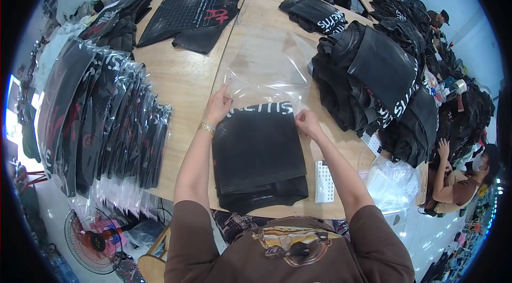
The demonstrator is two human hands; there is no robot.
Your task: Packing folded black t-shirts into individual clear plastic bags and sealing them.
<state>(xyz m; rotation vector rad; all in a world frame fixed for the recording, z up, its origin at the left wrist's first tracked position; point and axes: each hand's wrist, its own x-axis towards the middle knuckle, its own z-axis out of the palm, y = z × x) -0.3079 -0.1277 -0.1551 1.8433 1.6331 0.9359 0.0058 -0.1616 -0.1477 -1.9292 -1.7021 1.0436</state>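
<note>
In front of me on the table lies a folded black T-shirt with white lettering along its far edge. A clear plastic bag stretches away from it, its near opening lying over the shirt's far end. My left hand pinches the bag's left edge beside the shirt's far left corner. At the far right corner, my right hand is closed with its fingertips together on the bag's right edge. How far the shirt reaches into the bag is hard to make out.
Bagged black shirts stand in a row at left. Folded shirts are piled at right, near a sticker sheet and a stack of clear bags. Across the table, another person's hands touch a spread shirt. A fan stands lower left.
</note>
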